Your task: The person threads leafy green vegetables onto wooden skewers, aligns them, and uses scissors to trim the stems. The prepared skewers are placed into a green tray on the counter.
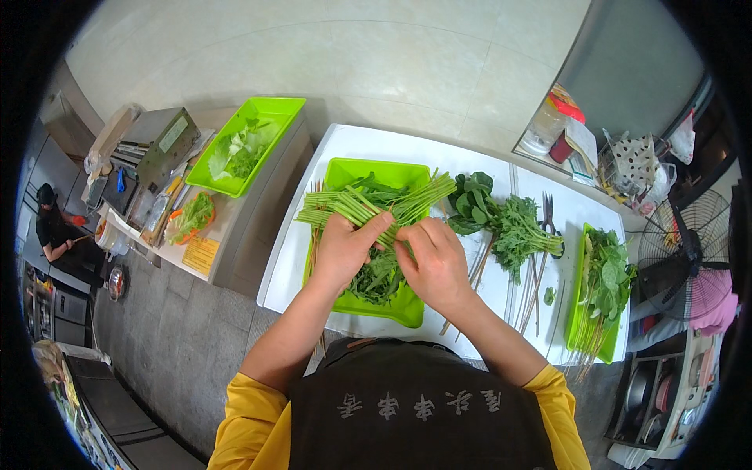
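A bundle of leafy greens with long green stems (354, 205) is gripped in my left hand (343, 249), its thumb laid across the stems. My right hand (437, 261) pinches at the right side of that bundle; its fingers hide the exact spot. A thin wooden skewer tip shows beside my left thumb. Both hands are over a lime-green plastic tray (405, 311) holding more loose leafy greens (376, 279). Stems lie across its far rim. Right of my right hand are dark round-leaf greens (473, 202) and a bunch of frilly-leaf greens (520, 229).
Scissors (548, 214) and wooden skewers (531, 294) lie on the white table (358, 138). A second green tray (617, 335) holds skewered greens at right, near a fan (684, 252). Another tray (247, 106) with lettuce stands on the left counter. A person (56, 229) stands far left.
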A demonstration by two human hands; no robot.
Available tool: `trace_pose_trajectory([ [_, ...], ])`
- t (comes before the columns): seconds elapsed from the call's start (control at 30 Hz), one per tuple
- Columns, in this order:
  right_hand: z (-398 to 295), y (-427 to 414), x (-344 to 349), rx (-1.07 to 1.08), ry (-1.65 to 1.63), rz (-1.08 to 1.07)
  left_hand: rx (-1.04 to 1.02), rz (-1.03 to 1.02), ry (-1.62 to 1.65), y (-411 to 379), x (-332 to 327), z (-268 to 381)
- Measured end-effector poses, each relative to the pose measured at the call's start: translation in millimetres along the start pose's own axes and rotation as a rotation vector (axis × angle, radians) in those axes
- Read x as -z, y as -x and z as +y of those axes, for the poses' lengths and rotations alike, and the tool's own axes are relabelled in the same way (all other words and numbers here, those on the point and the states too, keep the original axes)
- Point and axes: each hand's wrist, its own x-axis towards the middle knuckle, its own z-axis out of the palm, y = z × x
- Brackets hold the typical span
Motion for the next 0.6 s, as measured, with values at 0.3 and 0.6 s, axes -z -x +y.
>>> trace_pose_trajectory([
  [0.3,1,-1,-3,-0.06,-0.02,-0.039,-0.062,0.027,-0.127,1,-2,1],
  [0.6,6,-1,-8,-0.312,-0.302,0.008,0.011,0.083,-0.049,-1,7,4],
])
